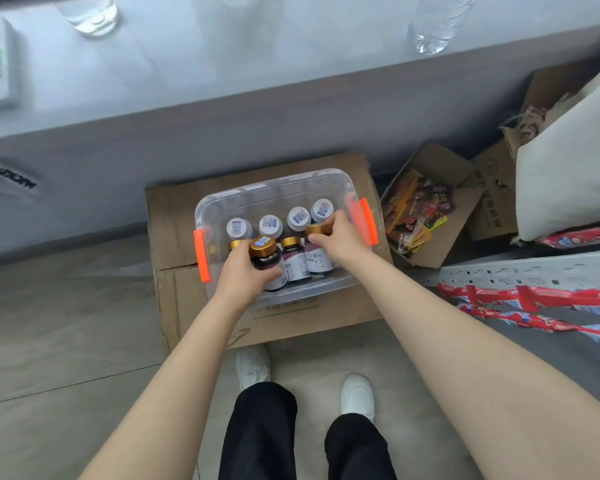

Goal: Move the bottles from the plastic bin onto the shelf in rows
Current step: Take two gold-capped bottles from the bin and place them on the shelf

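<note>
Both hands in the clear plastic bin (340, 187), centre frame.
Left hand (243, 271) grips a gold-capped dark bottle (265, 259); right hand (340, 237) pinches another bottle's gold cap (315, 230).

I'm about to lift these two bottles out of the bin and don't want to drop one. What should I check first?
1. Left hand grips the dark bottle round its body: ok.
2. Right hand holds the second bottle at its gold cap only, firmness: cannot tell.
3. Caps on both: ok.
4. Bin sits flat on the cardboard box: ok.
5. Nothing above the bin blocking the lift: ok.
6. Landing spot free: cannot tell.
</note>
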